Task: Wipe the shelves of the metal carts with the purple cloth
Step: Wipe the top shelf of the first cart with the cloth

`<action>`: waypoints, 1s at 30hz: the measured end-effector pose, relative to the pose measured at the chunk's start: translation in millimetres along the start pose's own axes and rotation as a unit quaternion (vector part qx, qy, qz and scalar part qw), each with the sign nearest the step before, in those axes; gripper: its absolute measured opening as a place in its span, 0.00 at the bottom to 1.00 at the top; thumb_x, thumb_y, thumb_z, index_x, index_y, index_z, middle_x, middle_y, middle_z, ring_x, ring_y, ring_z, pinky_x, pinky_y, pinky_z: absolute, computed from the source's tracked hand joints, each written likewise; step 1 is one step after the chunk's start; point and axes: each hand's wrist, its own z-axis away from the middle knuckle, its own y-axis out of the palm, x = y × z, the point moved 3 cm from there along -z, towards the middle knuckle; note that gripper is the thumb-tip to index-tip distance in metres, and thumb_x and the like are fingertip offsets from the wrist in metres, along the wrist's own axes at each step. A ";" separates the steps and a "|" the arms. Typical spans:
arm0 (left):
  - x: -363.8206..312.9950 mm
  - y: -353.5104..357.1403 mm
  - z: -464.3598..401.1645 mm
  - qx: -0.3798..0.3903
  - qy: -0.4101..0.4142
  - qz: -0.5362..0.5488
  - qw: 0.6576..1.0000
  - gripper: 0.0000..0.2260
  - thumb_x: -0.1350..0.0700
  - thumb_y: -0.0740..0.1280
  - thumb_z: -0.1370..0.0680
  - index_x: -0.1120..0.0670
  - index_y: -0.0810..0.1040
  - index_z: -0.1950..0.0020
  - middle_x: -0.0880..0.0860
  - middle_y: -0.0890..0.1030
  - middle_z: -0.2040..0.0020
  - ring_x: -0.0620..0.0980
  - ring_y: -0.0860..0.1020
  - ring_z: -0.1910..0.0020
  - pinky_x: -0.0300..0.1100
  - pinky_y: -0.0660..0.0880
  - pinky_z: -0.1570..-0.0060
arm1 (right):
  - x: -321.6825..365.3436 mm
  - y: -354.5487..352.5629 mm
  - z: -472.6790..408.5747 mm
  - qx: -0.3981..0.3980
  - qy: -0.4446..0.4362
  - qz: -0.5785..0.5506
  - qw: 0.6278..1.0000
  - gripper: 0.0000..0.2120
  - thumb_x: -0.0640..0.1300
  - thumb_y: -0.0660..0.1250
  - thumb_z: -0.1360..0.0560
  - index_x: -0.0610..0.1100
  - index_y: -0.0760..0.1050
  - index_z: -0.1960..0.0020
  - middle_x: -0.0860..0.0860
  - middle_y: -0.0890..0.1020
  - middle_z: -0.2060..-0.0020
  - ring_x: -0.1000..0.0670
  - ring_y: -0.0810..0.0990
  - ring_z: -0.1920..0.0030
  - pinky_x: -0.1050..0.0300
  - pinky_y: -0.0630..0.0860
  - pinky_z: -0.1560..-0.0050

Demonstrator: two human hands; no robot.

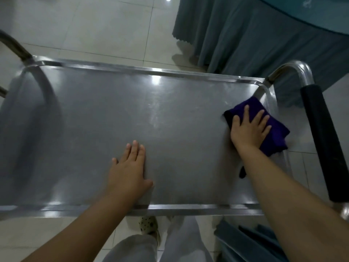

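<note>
— Two hands were on the top shelf of the stainless-steel cart (117,118), and only one was working. What could have gone wrong from there?

— The folded purple cloth (272,129) lay at the shelf's right end, against the raised rim, one corner hanging over it. A hard push outward could, I judged, have carried it off the edge toward the pale tiled floor (85,25). The cart might also have rolled if it stood on wheels, which were not in view.

— Was that what the left hand (130,173) was for?

— Probably. It lay flat on the bare metal near the front rim, fingers straight and together, holding nothing.

— And the right hand (249,129)?

— Pressed palm-down on the cloth, fingers spread and straight, aimed at the far right corner; no closed grip, just pressure. Its forearm ran in from the lower right, beside the black padded handle (321,140).

— Anything nearby?

— A grey-blue pleated table skirt (255,35) hung just beyond the cart.
</note>
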 end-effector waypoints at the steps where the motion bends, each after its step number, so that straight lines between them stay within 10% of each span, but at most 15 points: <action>1: 1.5 0.0 1.2 -0.006 0.001 0.006 1.000 0.46 0.39 0.65 0.25 0.52 0.36 0.23 0.52 0.35 0.23 0.50 0.38 0.24 0.53 0.46 0.26 | 16.1 3.4 10.6 0.003 -0.005 -0.002 1.000 0.29 0.60 0.44 0.18 0.54 0.42 0.21 0.42 0.44 0.22 0.40 0.41 0.23 0.41 0.39 0.25; 6: 10.7 10.2 19.4 -0.044 0.019 0.008 0.999 0.38 0.42 0.62 0.23 0.54 0.45 0.22 0.54 0.40 0.22 0.51 0.40 0.23 0.54 0.39 0.27 | 136.1 21.9 63.6 0.020 -0.133 0.005 0.991 0.29 0.61 0.45 0.19 0.54 0.43 0.21 0.41 0.45 0.22 0.39 0.41 0.23 0.40 0.38 0.25; 10: 35.0 30.6 46.0 -0.079 0.022 -0.009 0.997 0.38 0.43 0.80 0.42 0.58 0.78 0.37 0.57 0.76 0.34 0.57 0.74 0.36 0.59 0.69 0.39 | 228.3 38.4 115.0 0.037 -0.276 0.020 0.960 0.29 0.62 0.45 0.19 0.56 0.43 0.21 0.42 0.42 0.22 0.39 0.39 0.23 0.40 0.36 0.26; 15: 42.0 36.3 52.8 -0.018 0.021 0.004 1.000 0.35 0.43 0.62 0.22 0.53 0.48 0.22 0.53 0.46 0.22 0.52 0.46 0.23 0.52 0.40 0.29 | 265.5 51.3 162.5 0.071 -0.450 0.065 0.888 0.28 0.62 0.44 0.19 0.58 0.41 0.22 0.45 0.39 0.22 0.43 0.35 0.23 0.42 0.34 0.26; 18: 34.5 33.8 48.5 0.011 0.016 -0.022 1.000 0.34 0.43 0.58 0.20 0.54 0.42 0.22 0.53 0.41 0.22 0.52 0.41 0.23 0.54 0.40 0.27 | 238.3 49.3 156.9 0.067 -0.505 0.085 0.856 0.28 0.63 0.44 0.19 0.59 0.42 0.22 0.47 0.40 0.22 0.46 0.35 0.23 0.46 0.34 0.25; 30: 27.5 26.7 56.9 0.054 0.018 -0.075 0.996 0.35 0.40 0.55 0.20 0.55 0.40 0.23 0.54 0.40 0.22 0.51 0.41 0.23 0.52 0.46 0.26 | -1.2 0.4 7.1 0.027 -0.166 0.037 0.985 0.28 0.59 0.49 0.19 0.57 0.47 0.21 0.47 0.45 0.21 0.46 0.42 0.22 0.47 0.39 0.24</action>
